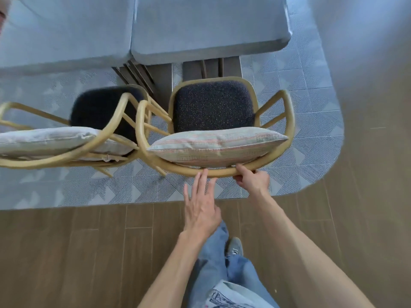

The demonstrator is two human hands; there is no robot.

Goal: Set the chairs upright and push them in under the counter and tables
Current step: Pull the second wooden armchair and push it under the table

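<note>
Two wooden armchairs stand upright before a grey table [209, 50]. The right chair [289, 116] has a dark speckled seat and a striped cushion [218, 145] against its curved back rail. My right hand [253, 178] grips that back rail from behind. My left hand [202, 205] is open, fingers spread, its fingertips touching the same rail just left of the right hand. The left chair [106, 134] stands beside it, with a pale cushion [51, 138] on its back, its arm close to the right chair's arm.
Both chairs rest on a blue patterned rug [300, 152] with a rounded corner at right. A second grey table top [62, 36] adjoins at left. Dark table legs [160, 76] stand ahead of the seats. Wood floor [66, 252] and my jeans and shoe [234, 245] lie below.
</note>
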